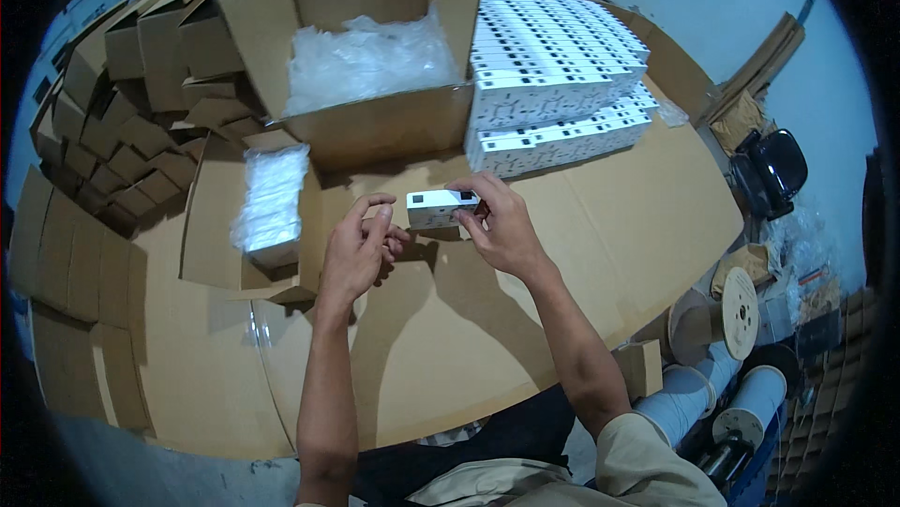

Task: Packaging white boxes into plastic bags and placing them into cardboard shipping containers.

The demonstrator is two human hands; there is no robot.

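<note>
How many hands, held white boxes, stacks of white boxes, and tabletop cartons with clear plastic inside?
Hands: 2 (left hand, right hand)
Held white box: 1
Stack of white boxes: 1
Tabletop cartons with clear plastic inside: 2 (large carton, small carton)
Total: 6

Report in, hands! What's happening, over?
Right hand gripping small white rectangular box. Left hand empty, fingers half-curled beside it. Open brown cardboard carton further left; nothing blocking.
</note>
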